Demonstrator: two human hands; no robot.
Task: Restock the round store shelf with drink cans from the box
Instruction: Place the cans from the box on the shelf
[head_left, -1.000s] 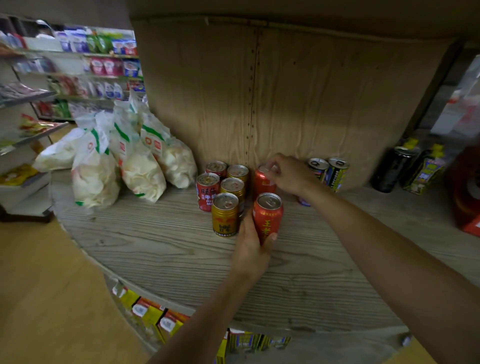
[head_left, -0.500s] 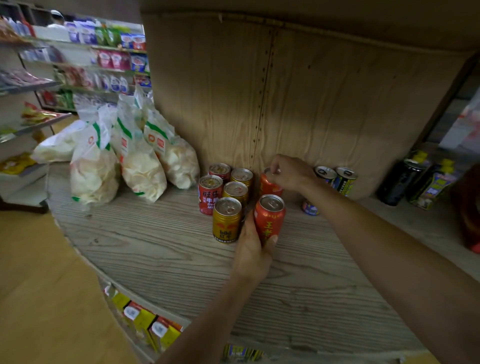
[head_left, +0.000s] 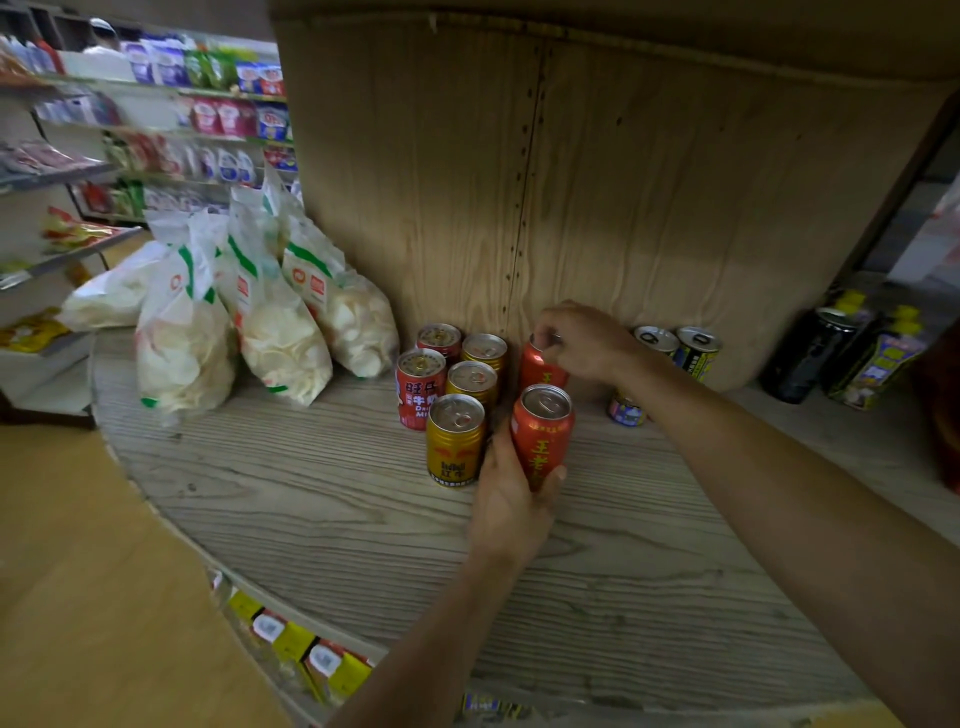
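Left hand (head_left: 511, 501) is gripping the upright front red can (head_left: 543, 439), sitting just in front of the back red can (head_left: 537, 371) the right hand (head_left: 584, 340) is pinching up top.

Both arms are stretched out forward. The left hand (head_left: 511, 499) comes up from below, thumb and fingers wrapped round the front red can (head_left: 543, 434). The right arm cuts in diagonally from the right, right hand (head_left: 582, 343) palm down, fingertips curled over the top of the back red can (head_left: 537, 369).

The front red can (head_left: 540, 436) reads 王老, the gold can (head_left: 454, 441) 红牛.
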